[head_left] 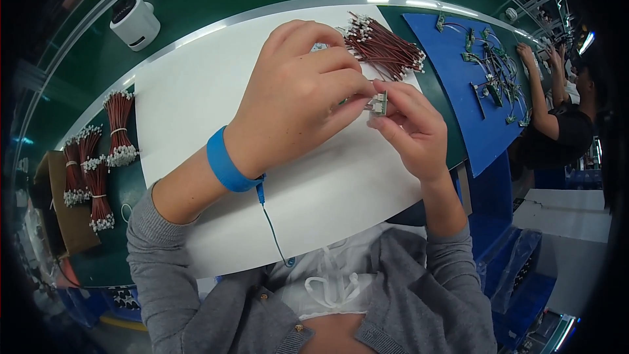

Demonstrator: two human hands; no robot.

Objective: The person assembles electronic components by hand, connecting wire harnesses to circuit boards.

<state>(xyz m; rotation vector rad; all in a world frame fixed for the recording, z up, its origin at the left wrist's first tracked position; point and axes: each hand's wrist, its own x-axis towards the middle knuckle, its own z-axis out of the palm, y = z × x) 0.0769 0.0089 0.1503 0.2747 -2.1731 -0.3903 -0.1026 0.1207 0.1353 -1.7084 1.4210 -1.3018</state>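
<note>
- The dark green surface stretches in front of you, largely covered by a smooth white sheet.
- Your left hand, with a blue fabric wristband and its thin cord at the wrist, arches palm-down over the sheet. Its thumb and forefinger are pressed together just beside the piece; you cannot tell what, if anything, is between them.
- Your right hand rises from the lower right, wrist bent inward, pinching the piece between thumb and fingertips.
- A loose bundle of dark red wires with white plug ends lies on the sheet beyond your hands.
- The small green circuit board with white connectors is held up between your hands, over the right part of the sheet. It looks light and stiff, probably fragile at its soldered parts and a little slick; its bare edges seem the best place to take hold, with only gentle pressure near the connectors.
</note>
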